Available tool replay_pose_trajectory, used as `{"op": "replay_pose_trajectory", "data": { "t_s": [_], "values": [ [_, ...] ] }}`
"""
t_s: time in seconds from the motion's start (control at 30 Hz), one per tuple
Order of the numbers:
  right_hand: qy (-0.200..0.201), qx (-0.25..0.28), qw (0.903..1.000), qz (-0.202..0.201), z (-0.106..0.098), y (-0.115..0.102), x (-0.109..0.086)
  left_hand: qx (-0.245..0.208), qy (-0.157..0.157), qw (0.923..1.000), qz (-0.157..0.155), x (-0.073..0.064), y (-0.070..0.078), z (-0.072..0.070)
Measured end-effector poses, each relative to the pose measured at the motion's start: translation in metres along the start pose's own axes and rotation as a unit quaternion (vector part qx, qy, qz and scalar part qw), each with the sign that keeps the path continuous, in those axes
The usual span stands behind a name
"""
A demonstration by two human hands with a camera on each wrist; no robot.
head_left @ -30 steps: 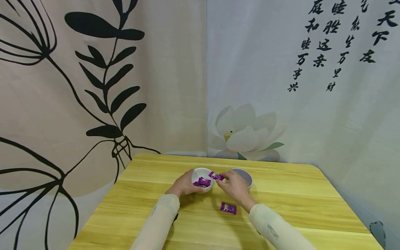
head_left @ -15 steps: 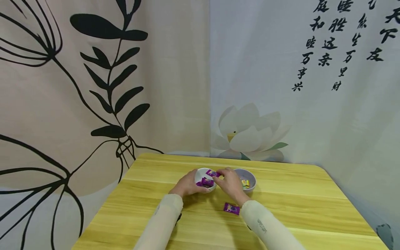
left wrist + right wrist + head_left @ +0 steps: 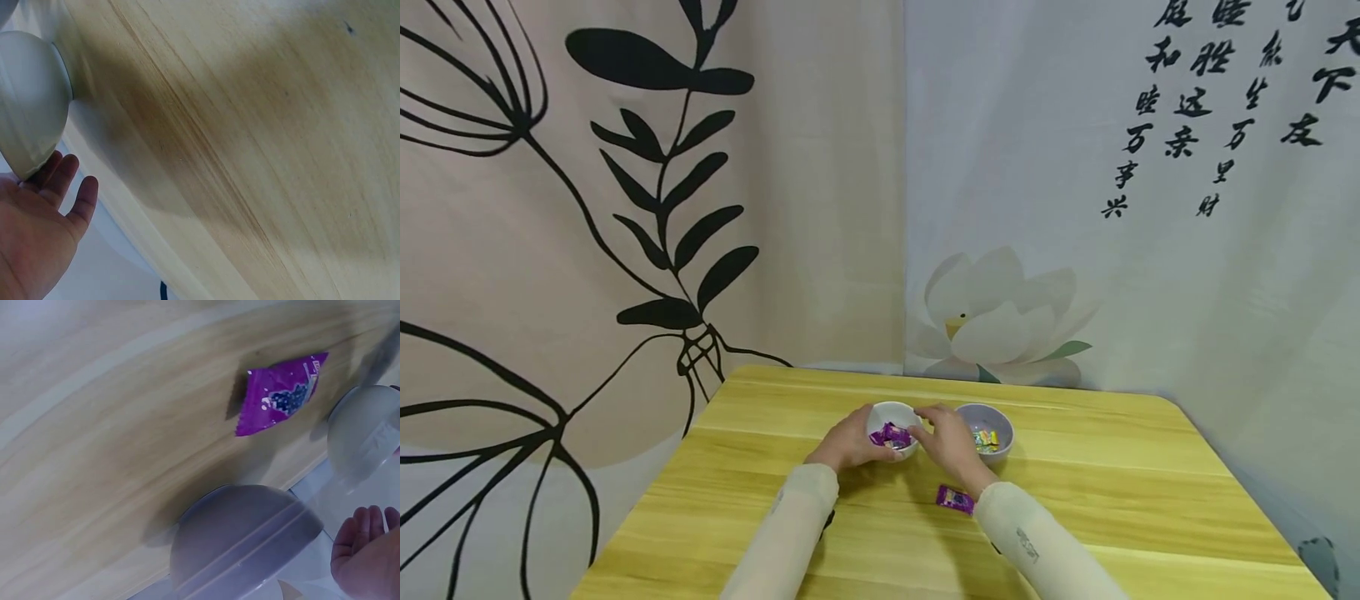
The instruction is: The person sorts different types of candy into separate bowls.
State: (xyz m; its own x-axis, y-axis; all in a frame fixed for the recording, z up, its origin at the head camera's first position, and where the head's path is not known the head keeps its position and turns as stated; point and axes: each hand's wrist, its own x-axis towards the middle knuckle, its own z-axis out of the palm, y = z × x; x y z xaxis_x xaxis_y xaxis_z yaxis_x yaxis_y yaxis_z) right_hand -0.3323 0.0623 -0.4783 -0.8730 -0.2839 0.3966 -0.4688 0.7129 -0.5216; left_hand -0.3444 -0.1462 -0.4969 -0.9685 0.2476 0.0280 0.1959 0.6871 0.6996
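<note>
My left hand (image 3: 850,442) holds a white bowl (image 3: 891,411), its thumb at the near side of the rim. In the left wrist view, fingers (image 3: 59,178) of that hand meet the edge of the bowl. Several purple-wrapped candies (image 3: 891,436) lie inside it. At the bowl's right rim hovers my right hand (image 3: 950,443), with no candy visible at its fingertips. Its fingers curve loosely in the right wrist view. One more purple candy (image 3: 955,499), with a dark fruit print, lies on the table below the right wrist.
Just right of my right hand stands a greyish-purple bowl (image 3: 987,415), partly covered by it, with yellow-wrapped candies (image 3: 987,440) inside. The wooden table (image 3: 1112,475) reaches back to a printed curtain (image 3: 827,208).
The purple candy pinched in my right hand has left its fingers and now lies in the white bowl. My left hand has kept its hold on that bowl.
</note>
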Motion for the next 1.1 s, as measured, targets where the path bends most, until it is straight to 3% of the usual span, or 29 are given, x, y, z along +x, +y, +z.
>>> {"op": "replay_pose_trajectory", "data": {
  "t_s": [0.43,1.1],
  "values": [
    [-0.017,0.041,0.999,-0.006,-0.013,0.008,-0.023,-0.009,0.002,0.9999,-0.004,-0.002,0.0,-0.003],
    [-0.047,0.023,0.9986,-0.007,-0.021,0.04,-0.075,0.011,0.014,0.9998,-0.009,-0.001,0.0,0.002]
  ]
}}
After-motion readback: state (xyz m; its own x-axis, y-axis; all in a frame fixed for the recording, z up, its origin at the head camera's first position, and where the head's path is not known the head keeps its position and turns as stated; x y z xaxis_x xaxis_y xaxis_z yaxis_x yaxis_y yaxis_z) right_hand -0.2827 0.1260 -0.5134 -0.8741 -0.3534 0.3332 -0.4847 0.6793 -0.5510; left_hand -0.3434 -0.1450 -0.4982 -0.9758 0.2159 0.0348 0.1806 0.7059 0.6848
